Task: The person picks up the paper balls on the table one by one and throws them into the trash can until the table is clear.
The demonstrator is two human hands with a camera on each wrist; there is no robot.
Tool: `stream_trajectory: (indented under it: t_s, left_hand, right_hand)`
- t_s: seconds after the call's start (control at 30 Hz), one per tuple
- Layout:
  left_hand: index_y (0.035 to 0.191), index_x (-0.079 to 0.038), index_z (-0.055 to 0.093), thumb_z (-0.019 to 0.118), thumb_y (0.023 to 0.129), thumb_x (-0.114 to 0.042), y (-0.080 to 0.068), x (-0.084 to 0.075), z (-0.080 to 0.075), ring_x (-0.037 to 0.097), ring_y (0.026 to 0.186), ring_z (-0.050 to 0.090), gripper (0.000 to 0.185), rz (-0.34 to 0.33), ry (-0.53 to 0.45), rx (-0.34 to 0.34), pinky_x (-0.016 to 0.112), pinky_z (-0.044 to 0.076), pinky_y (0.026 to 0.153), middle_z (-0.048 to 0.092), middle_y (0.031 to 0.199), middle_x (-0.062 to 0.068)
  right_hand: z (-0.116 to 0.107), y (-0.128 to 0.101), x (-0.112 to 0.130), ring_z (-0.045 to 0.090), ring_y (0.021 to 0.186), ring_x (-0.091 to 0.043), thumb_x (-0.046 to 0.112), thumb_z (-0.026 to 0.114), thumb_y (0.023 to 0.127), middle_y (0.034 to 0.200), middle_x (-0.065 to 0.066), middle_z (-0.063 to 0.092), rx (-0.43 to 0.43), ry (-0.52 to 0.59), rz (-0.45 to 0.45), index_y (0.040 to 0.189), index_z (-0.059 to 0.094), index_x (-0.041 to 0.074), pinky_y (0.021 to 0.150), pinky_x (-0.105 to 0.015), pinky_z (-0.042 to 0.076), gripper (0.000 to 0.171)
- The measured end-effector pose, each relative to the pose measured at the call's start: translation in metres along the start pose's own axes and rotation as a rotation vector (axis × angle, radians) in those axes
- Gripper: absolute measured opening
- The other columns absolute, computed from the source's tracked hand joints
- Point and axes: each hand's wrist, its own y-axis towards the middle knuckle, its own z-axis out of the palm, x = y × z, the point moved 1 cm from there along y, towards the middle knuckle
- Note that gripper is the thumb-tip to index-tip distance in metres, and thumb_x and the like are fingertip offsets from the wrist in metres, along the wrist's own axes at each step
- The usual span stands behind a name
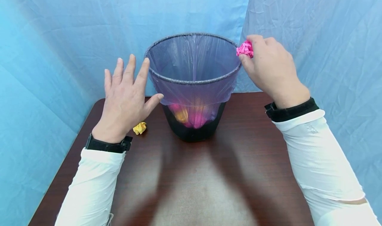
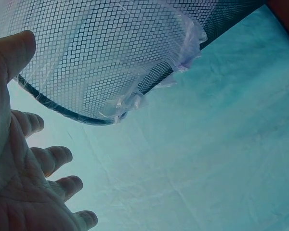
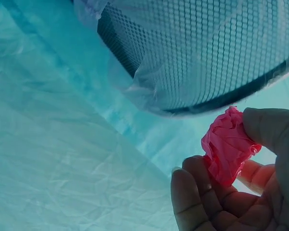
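Note:
A black mesh wastebasket (image 1: 191, 133) stands on the table, lined with a translucent purple bag (image 1: 197, 90) folded over its rim. Pink and orange crumpled paper shows through its lower wall. My right hand (image 1: 270, 65) pinches a crumpled pink paper ball (image 1: 245, 49) between thumb and fingers, close by the right side of the rim. In the right wrist view the pink ball (image 3: 229, 144) sits near the rim. My left hand (image 1: 125, 98) spreads its fingers straight beside the basket's left side, holding nothing; in the left wrist view its palm (image 2: 19, 183) faces the mesh.
A crumpled yellow paper ball (image 1: 139, 128) lies on the dark wooden table (image 1: 185, 189), left of the basket and next to my left wrist. Light blue cloth (image 1: 74, 37) hangs behind and along both sides of the table.

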Motion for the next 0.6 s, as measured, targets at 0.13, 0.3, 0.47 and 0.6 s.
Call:
stream_trajectory:
  t_s: [0.13, 0.3, 0.47, 0.6]
  left_hand:
    - [0.156, -0.022, 0.014, 0.056, 0.088, -0.06, 0.001, -0.003, 0.0, 0.042, 0.146, 0.005, 0.089, 0.006, 0.003, 0.005, 0.066, 0.002, 0.111, 0.014, 0.16, 0.017]
    - [0.156, -0.022, 0.014, 0.056, 0.088, -0.06, 0.001, -0.005, 0.001, 0.041, 0.146, 0.004, 0.088, 0.01, -0.001, 0.009, 0.066, 0.001, 0.111, 0.013, 0.16, 0.017]
    - [0.156, -0.023, 0.014, 0.055, 0.088, -0.061, 0.001, -0.006, 0.002, 0.04, 0.147, 0.002, 0.089, 0.007, -0.002, 0.02, 0.065, 0.0, 0.111, 0.012, 0.16, 0.016]
    - [0.156, -0.023, 0.013, 0.056, 0.088, -0.061, 0.001, -0.006, 0.003, 0.04, 0.147, 0.002, 0.089, 0.001, -0.004, 0.029, 0.065, -0.001, 0.111, 0.011, 0.16, 0.015]
  right_hand:
    - [0.003, 0.004, 0.006, 0.055, 0.093, -0.043, 0.038, 0.05, 0.098, 0.109, -0.025, 0.058, 0.007, -0.003, -0.025, 0.142, 0.045, 0.005, 0.071, -0.059, 0.048, 0.056]
    - [0.006, 0.007, 0.013, 0.055, 0.092, -0.044, 0.042, 0.049, 0.097, 0.109, -0.023, 0.061, 0.04, -0.014, -0.037, 0.142, 0.045, 0.007, 0.072, -0.058, 0.049, 0.057]
    - [0.008, 0.008, 0.017, 0.055, 0.097, -0.045, 0.043, 0.05, 0.097, 0.112, -0.023, 0.061, 0.047, -0.024, -0.044, 0.143, 0.044, 0.009, 0.074, -0.059, 0.049, 0.058]
    - [0.009, 0.008, 0.02, 0.055, 0.1, -0.046, 0.044, 0.049, 0.097, 0.114, -0.023, 0.061, 0.048, -0.025, -0.049, 0.144, 0.044, 0.011, 0.074, -0.06, 0.049, 0.058]
